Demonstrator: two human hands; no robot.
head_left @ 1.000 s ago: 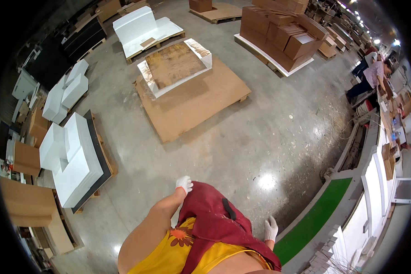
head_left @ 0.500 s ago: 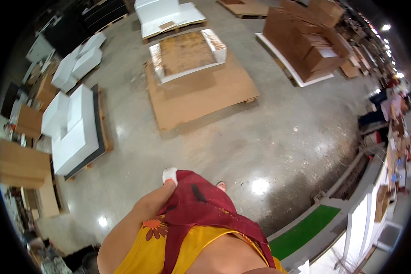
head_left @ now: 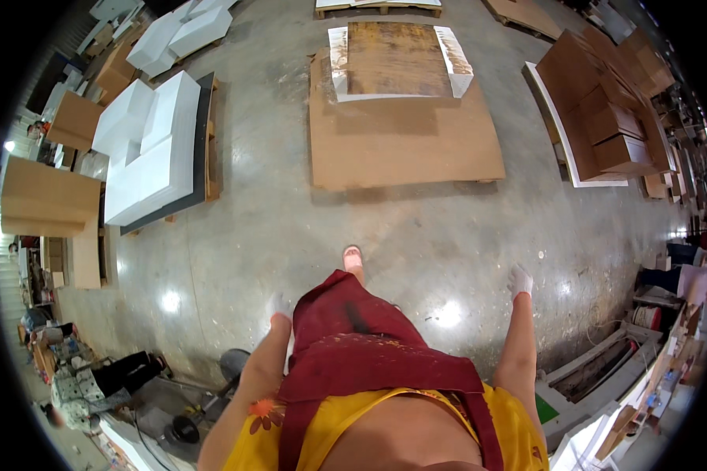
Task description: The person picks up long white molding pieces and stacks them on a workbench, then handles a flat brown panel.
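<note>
My left hand (head_left: 278,304), in a white glove, hangs low beside my dark red apron (head_left: 353,337). It is blurred against the floor, and its fingers cannot be made out. Out to the right, my right hand (head_left: 520,279) wears a white glove too, with fingers apart and nothing in them. Both arms hang away from my body, over the grey floor (head_left: 416,235). Ahead lies a flat brown cardboard sheet (head_left: 408,157) on a pallet. A stained brown board (head_left: 397,59) rests on it between white-sided pieces.
White panel stacks (head_left: 161,149) stand on a pallet at left, near brown board (head_left: 51,196). Cardboard stacks (head_left: 605,118) are at far right. A long machine (head_left: 589,377) runs along the lower right. Co-workers are at lower left (head_left: 78,396) and right (head_left: 691,282).
My view has turned to the right, so the pallets sit differently in it. My right arm has come into view, and one foot shows further forward.
</note>
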